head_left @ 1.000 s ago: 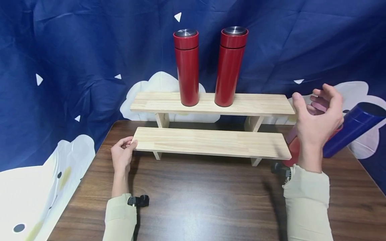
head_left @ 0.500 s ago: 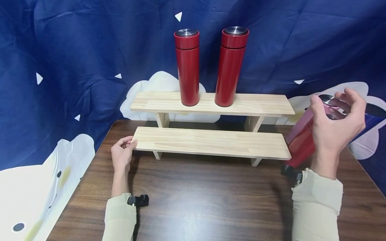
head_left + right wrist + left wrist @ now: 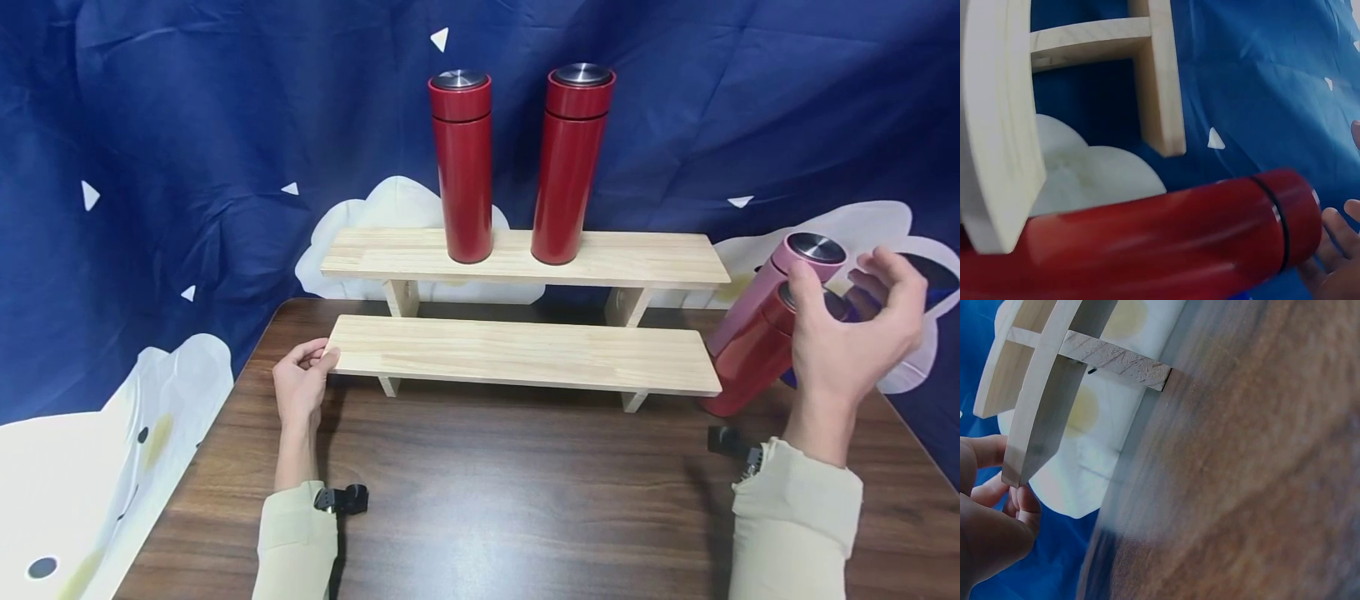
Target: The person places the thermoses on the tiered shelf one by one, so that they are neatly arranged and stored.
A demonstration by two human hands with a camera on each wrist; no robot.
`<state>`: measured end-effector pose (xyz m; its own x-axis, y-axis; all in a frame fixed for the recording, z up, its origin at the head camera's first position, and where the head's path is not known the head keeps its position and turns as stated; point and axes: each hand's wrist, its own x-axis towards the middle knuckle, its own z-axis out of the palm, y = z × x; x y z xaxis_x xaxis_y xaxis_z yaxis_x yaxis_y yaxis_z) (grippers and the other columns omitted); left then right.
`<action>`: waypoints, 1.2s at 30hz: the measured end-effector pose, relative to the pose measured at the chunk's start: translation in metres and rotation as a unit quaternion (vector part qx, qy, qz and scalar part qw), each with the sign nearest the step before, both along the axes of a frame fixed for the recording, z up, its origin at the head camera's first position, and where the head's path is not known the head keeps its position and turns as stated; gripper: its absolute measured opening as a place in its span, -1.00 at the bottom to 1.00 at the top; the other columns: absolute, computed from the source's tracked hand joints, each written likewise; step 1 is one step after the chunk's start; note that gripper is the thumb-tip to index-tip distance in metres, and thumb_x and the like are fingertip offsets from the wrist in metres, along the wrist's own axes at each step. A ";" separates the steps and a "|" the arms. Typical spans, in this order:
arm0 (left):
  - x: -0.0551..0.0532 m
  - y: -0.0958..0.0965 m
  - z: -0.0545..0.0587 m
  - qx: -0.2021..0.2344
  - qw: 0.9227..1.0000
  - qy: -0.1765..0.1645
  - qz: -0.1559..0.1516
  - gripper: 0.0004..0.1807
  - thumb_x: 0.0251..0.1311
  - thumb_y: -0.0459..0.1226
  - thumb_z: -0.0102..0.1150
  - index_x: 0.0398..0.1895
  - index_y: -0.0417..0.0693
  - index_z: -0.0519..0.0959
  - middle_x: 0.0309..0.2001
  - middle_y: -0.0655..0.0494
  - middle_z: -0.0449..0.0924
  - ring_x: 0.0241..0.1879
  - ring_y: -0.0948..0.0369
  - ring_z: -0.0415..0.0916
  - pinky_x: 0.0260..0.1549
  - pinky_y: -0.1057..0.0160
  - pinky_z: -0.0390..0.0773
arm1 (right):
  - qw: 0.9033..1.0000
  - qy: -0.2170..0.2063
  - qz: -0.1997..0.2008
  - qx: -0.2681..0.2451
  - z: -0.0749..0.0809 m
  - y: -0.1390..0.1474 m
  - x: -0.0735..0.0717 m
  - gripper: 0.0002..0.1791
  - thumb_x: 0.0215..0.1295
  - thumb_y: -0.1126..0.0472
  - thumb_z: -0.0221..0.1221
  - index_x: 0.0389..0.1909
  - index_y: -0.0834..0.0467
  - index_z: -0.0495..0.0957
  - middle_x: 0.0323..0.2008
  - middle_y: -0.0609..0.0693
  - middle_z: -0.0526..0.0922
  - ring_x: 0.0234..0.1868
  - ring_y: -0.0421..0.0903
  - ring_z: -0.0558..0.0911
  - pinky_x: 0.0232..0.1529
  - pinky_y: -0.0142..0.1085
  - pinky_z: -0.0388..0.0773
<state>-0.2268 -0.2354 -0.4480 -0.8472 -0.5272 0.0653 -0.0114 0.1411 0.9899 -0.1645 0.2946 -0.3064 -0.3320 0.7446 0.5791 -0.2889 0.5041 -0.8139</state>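
In the head view, my left hand (image 3: 298, 387) pinches the left end of the lower board of a two-tier wooden shelf (image 3: 525, 354). The left wrist view shows thumb and fingers on either side of the board end (image 3: 1015, 459). My right hand (image 3: 843, 354) hovers with spread, curved fingers by the top of a red thermos flask (image 3: 750, 358), right of the shelf. Its fingertips lie close to the cap in the right wrist view; contact cannot be told. Behind it stands a pink flask (image 3: 750, 300). A blue flask (image 3: 943, 292) is mostly hidden behind the hand.
Two more red flasks, a left one (image 3: 465, 183) and a right one (image 3: 570, 179), stand upright on the upper board (image 3: 645, 258). The shelf stands on a brown wooden table (image 3: 487, 483). A blue curtain (image 3: 225, 125) with white shapes hangs behind.
My right hand has moved right and slightly down, from beside the shelf's right end towards the standing flasks, uncovering the pink and red ones. The left hand keeps its place.
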 end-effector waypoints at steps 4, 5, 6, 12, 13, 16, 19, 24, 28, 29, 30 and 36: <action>0.000 0.000 0.000 -0.003 1.000 -0.006 0.000 -0.68 0.11 -0.46 0.36 -0.03 -0.36 0.68 -0.37 0.21 0.51 -0.34 0.33 0.39 -0.37 0.53 0.42 | 1.000 -0.008 0.002 -0.023 -0.012 0.007 0.001 -0.43 -0.03 0.20 0.46 0.09 0.08 0.60 -0.08 -0.22 0.56 -0.01 -0.25 0.54 0.08 -0.42 0.43; 0.000 0.000 0.001 -0.004 1.000 -0.006 0.000 -0.68 0.11 -0.46 0.36 -0.03 -0.36 0.68 -0.37 0.21 0.51 -0.35 0.33 0.39 -0.37 0.53 0.42 | 1.000 -0.010 0.003 -0.024 -0.016 0.009 0.001 -0.43 -0.03 0.20 0.47 0.09 0.08 0.59 -0.07 -0.22 0.56 0.00 -0.24 0.54 0.09 -0.42 0.42; 0.000 0.000 0.001 -0.004 1.000 -0.006 0.000 -0.68 0.11 -0.45 0.36 -0.02 -0.37 0.68 -0.37 0.21 0.51 -0.34 0.33 0.39 -0.37 0.53 0.42 | 1.000 -0.012 0.002 -0.023 -0.020 0.012 0.001 -0.42 -0.03 0.19 0.47 0.10 0.07 0.59 -0.07 -0.22 0.56 0.00 -0.24 0.54 0.09 -0.41 0.42; 0.000 0.000 0.001 0.000 1.000 0.000 0.001 -0.68 0.10 -0.46 0.35 -0.04 -0.37 0.68 -0.38 0.20 0.52 -0.36 0.34 0.39 -0.37 0.54 0.42 | 0.999 -0.025 0.001 -0.020 -0.042 0.021 0.004 -0.38 -0.04 0.13 0.50 0.14 0.03 0.59 0.01 -0.19 0.57 0.06 -0.21 0.55 0.11 -0.40 0.42; 0.000 0.000 0.001 0.001 1.000 -0.001 0.001 -0.68 0.10 -0.46 0.35 -0.04 -0.37 0.68 -0.38 0.20 0.52 -0.36 0.34 0.39 -0.38 0.54 0.42 | 0.999 -0.027 0.000 -0.020 -0.044 0.022 0.005 -0.37 -0.04 0.13 0.51 0.14 0.03 0.59 0.02 -0.19 0.56 0.06 -0.21 0.55 0.11 -0.40 0.42; 0.000 0.000 0.000 -0.003 1.000 -0.002 0.002 -0.68 0.10 -0.46 0.36 -0.04 -0.36 0.68 -0.38 0.20 0.51 -0.37 0.34 0.38 -0.38 0.54 0.41 | 0.999 -0.040 -0.004 -0.027 -0.051 0.022 0.007 -0.35 -0.05 0.10 0.52 0.15 0.00 0.59 0.02 -0.22 0.54 0.06 -0.22 0.54 0.12 -0.40 0.44; 0.000 0.000 0.000 -0.005 1.000 -0.002 0.002 -0.69 0.10 -0.45 0.35 -0.04 -0.36 0.68 -0.38 0.20 0.50 -0.37 0.34 0.38 -0.39 0.54 0.40 | 0.997 -0.058 -0.008 -0.041 -0.054 0.018 0.013 -0.33 -0.03 0.09 0.51 0.19 0.00 0.57 0.02 -0.25 0.52 0.08 -0.23 0.53 0.16 -0.39 0.44; 0.000 0.000 0.000 -0.001 1.000 0.004 0.001 -0.69 0.10 -0.46 0.35 -0.05 -0.37 0.68 -0.38 0.19 0.50 -0.37 0.34 0.38 -0.39 0.55 0.40 | 0.994 -0.076 0.000 -0.075 -0.057 0.011 0.020 -0.32 0.01 0.11 0.50 0.23 0.02 0.55 0.07 -0.22 0.55 0.09 -0.22 0.51 0.20 -0.36 0.46; 0.000 0.000 0.000 -0.001 1.000 0.005 0.001 -0.69 0.10 -0.47 0.35 -0.05 -0.37 0.68 -0.39 0.21 0.50 -0.38 0.35 0.38 -0.39 0.54 0.40 | 0.992 -0.080 0.005 -0.094 -0.071 0.019 0.018 -0.31 -0.03 0.14 0.52 0.22 0.02 0.56 0.07 -0.20 0.57 0.06 -0.23 0.53 0.16 -0.38 0.50; 0.000 0.000 0.000 -0.001 1.000 0.004 0.002 -0.69 0.10 -0.46 0.35 -0.05 -0.37 0.68 -0.39 0.21 0.50 -0.38 0.35 0.37 -0.39 0.54 0.40 | 0.992 -0.082 0.008 -0.098 -0.074 0.021 0.018 -0.30 -0.03 0.15 0.52 0.22 0.02 0.56 0.07 -0.19 0.57 0.05 -0.23 0.53 0.15 -0.38 0.50; 0.000 0.000 0.000 -0.002 1.000 0.004 0.002 -0.69 0.10 -0.46 0.35 -0.05 -0.37 0.68 -0.39 0.21 0.50 -0.38 0.35 0.37 -0.39 0.54 0.40 | 0.991 -0.083 0.010 -0.101 -0.077 0.022 0.018 -0.30 -0.04 0.16 0.52 0.22 0.02 0.56 0.06 -0.19 0.57 0.04 -0.23 0.54 0.14 -0.38 0.51; 0.000 0.000 0.000 0.000 1.000 0.006 0.002 -0.69 0.10 -0.47 0.35 -0.05 -0.38 0.68 -0.38 0.20 0.50 -0.37 0.34 0.37 -0.39 0.54 0.40 | 0.988 -0.090 0.029 -0.118 -0.088 0.027 0.017 -0.28 -0.06 0.20 0.53 0.23 0.01 0.55 0.07 -0.17 0.57 0.04 -0.22 0.55 0.13 -0.36 0.52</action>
<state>-0.2272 -0.2351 -0.4477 -0.8439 -0.5311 0.0759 0.0000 0.1415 0.9899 -0.1473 0.3217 -0.3942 -0.4606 0.8284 0.3188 -0.1513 0.2806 -0.9478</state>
